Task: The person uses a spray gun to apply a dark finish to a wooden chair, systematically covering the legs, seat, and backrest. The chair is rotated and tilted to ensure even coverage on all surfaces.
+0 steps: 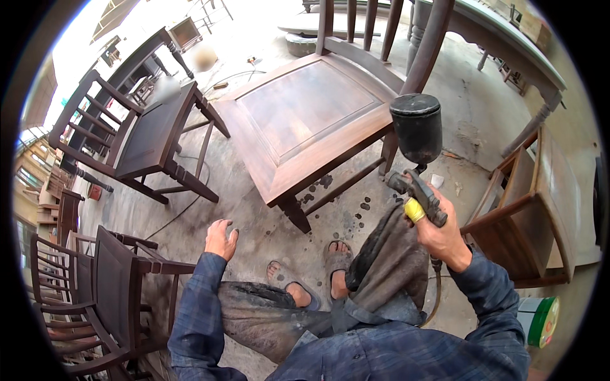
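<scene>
Gripping spray gun (424,197) in right hand (445,235), fingers wrapped round handle, black cup (416,133) on top, hose (438,287) hanging below. Gun's near the front-right side of the brown panel-seat chair (311,108), straight ahead on the stained floor (267,238). Left hand (221,240) empty, fingers loosely bent, clear of the chair.
</scene>
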Motion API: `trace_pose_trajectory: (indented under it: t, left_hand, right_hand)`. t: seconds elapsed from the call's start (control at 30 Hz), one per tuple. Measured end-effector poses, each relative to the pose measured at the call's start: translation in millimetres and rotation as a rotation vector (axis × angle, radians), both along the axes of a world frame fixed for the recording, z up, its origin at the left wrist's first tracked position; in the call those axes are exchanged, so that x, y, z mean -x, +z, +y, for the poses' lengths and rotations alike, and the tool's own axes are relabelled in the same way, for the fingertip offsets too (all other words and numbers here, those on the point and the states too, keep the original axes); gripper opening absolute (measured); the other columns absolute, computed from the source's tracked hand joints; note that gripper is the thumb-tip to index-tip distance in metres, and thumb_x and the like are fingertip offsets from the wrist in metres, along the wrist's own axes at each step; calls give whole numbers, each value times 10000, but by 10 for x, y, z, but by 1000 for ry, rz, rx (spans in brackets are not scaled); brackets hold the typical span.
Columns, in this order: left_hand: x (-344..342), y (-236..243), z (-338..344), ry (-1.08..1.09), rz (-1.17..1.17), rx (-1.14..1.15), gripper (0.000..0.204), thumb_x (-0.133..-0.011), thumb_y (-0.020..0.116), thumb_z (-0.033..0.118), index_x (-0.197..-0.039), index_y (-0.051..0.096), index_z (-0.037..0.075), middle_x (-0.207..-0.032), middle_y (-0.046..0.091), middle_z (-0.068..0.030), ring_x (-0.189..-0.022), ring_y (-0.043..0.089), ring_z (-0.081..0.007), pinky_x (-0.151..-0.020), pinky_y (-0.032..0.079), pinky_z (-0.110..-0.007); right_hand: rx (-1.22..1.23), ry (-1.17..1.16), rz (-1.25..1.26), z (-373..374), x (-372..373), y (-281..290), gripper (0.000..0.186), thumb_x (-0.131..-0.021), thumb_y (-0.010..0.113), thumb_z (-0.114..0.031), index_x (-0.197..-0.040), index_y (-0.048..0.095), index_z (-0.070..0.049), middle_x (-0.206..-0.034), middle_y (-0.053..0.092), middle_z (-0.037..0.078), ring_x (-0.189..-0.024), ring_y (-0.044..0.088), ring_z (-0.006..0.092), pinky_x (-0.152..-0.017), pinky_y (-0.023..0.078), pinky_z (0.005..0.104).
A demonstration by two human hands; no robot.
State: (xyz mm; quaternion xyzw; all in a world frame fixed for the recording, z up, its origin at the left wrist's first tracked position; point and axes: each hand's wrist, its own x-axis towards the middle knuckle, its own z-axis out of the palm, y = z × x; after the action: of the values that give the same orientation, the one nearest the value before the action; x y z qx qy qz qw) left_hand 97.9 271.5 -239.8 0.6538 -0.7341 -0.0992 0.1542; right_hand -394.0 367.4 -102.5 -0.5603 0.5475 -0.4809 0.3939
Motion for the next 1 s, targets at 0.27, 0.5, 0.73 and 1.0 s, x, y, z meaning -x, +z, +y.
trace_pose_trajectory:
  t: [0.27,0.5,0.73,1.0]
  left_hand:
    - [57,28,3,30,5,-31,365,-876,684,254,-1194,651,77,-1278,606,-170,-1225,535,-383,-1024,447,-462]
    - [-2,30,41,82,-2,-67,373,-883,675,262,-1209,651,80,-1293,604,-167,-1233,531,-374,-1027,445,-460]
    - [2,77,53,88,2,-83,368,-888,670,260,-1206,654,77,-1278,614,-167,-1230,535,-375,-1030,446,-450]
    - [97,88,15,25,-3,-60,358,-890,667,260,-1192,658,69,-1258,621,-165,-1214,545,-370,-1022,448,-452]
  right_hand:
    - [114,238,20,175,-536,67,333,-902,652,-23,-1220,611,65,-1299,627,231,-1177,624,252,-991,465,337]
    - [128,418,-64,148,-905,-34,333,-897,640,-15,-1219,616,64,-1243,654,215,-1201,621,261,-968,487,359]
    - [205,377,-19,56,-820,-72,365,-892,631,8,-1253,603,58,-1311,627,204,-1105,655,227,-911,499,315]
    - [-58,174,-244,158,-812,102,424,-890,589,72,-1310,533,86,-1398,554,221,-1054,686,220,-780,574,312]
